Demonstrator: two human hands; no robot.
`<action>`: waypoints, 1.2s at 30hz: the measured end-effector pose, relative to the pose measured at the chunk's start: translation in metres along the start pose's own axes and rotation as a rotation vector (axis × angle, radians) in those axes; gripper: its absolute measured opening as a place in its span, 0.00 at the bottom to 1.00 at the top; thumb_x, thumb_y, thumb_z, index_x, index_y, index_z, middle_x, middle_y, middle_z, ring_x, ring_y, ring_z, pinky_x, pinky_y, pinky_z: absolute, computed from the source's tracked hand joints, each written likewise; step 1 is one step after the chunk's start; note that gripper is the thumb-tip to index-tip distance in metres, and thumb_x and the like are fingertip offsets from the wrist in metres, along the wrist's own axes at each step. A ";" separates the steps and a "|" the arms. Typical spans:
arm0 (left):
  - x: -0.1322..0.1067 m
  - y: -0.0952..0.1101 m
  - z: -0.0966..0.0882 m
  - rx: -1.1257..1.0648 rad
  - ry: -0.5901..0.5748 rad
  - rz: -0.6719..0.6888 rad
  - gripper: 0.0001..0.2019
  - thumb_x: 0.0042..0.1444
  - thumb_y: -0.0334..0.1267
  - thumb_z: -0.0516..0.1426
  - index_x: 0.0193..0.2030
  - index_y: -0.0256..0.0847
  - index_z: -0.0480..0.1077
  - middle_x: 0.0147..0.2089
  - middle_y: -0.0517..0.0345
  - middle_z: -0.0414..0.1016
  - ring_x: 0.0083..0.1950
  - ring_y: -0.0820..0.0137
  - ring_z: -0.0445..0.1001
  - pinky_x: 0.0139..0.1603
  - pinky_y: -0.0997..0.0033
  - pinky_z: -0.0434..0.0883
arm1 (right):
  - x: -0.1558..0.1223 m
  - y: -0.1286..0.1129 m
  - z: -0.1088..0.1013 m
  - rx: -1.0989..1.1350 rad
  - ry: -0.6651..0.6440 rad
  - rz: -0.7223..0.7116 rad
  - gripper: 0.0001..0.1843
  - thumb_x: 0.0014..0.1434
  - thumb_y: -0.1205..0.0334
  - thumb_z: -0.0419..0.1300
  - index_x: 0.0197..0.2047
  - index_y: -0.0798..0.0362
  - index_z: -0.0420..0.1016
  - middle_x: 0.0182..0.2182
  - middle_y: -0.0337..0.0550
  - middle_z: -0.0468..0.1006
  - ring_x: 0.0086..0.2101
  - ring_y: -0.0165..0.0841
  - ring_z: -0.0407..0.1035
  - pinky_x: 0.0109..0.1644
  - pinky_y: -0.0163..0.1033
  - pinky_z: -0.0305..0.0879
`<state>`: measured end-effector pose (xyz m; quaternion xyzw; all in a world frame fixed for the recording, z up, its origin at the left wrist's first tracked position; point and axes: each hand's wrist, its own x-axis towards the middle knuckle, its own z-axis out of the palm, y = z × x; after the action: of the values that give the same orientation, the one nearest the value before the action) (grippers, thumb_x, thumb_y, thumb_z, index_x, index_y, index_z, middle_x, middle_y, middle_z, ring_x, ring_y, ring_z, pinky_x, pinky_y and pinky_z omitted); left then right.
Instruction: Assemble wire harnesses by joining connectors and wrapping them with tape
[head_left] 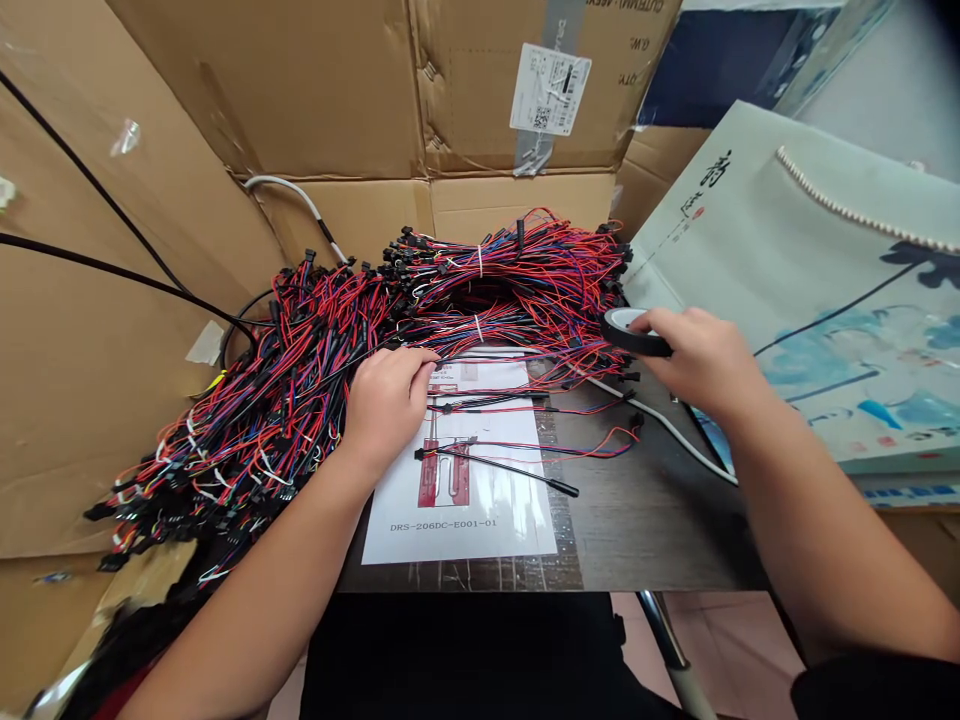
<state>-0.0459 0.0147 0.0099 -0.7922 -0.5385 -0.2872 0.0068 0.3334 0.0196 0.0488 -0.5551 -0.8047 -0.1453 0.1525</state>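
Wires (300, 370): a big red, blue and black heap across the bench (637, 520), against cardboard boxes (337, 90).
Left hand (386, 400): fingers curled down onto wires at the sheet's edge.
Sheet (465, 500): flat, mid-bench.
Right hand (701, 360): gripping a tape roll (630, 332) beside the heap.

Even, bright, diffuse light fills the frame, strongest toward the upper right, where the background washes out pale and soft. Shadows are faint. A strip of clear tape (126, 135) in the upper left glints. Wide-angle distortion bends lines at the edges, and the lower corners blur slightly.
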 end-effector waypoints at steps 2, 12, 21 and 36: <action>0.000 0.000 -0.001 0.051 0.043 -0.033 0.13 0.67 0.40 0.49 0.48 0.43 0.74 0.48 0.56 0.79 0.49 0.62 0.72 0.52 0.58 0.66 | 0.009 -0.001 0.001 -0.012 0.020 -0.023 0.10 0.59 0.65 0.55 0.44 0.49 0.73 0.34 0.47 0.78 0.35 0.42 0.70 0.40 0.44 0.59; 0.001 -0.006 0.008 0.141 -0.129 -0.051 0.12 0.66 0.39 0.49 0.45 0.44 0.74 0.45 0.55 0.80 0.47 0.58 0.73 0.48 0.55 0.63 | 0.002 -0.002 0.057 -0.070 -0.085 -0.185 0.13 0.59 0.69 0.51 0.45 0.53 0.73 0.34 0.49 0.81 0.34 0.40 0.70 0.45 0.44 0.59; 0.000 -0.003 0.009 0.180 -0.173 -0.007 0.11 0.65 0.40 0.51 0.43 0.44 0.74 0.44 0.54 0.79 0.48 0.58 0.72 0.48 0.55 0.63 | -0.016 -0.001 0.052 0.028 -0.039 -0.132 0.07 0.63 0.62 0.54 0.42 0.52 0.72 0.36 0.48 0.79 0.37 0.40 0.71 0.42 0.41 0.57; 0.001 0.001 0.003 0.163 -0.181 0.086 0.11 0.64 0.45 0.55 0.46 0.43 0.72 0.46 0.52 0.75 0.50 0.58 0.69 0.51 0.56 0.63 | -0.023 -0.006 0.050 0.096 -0.017 -0.056 0.14 0.65 0.48 0.56 0.38 0.51 0.68 0.34 0.47 0.77 0.33 0.39 0.67 0.41 0.42 0.60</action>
<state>-0.0436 0.0158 0.0081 -0.8339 -0.5240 -0.1696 0.0347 0.3316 0.0181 -0.0063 -0.5255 -0.8272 -0.1061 0.1681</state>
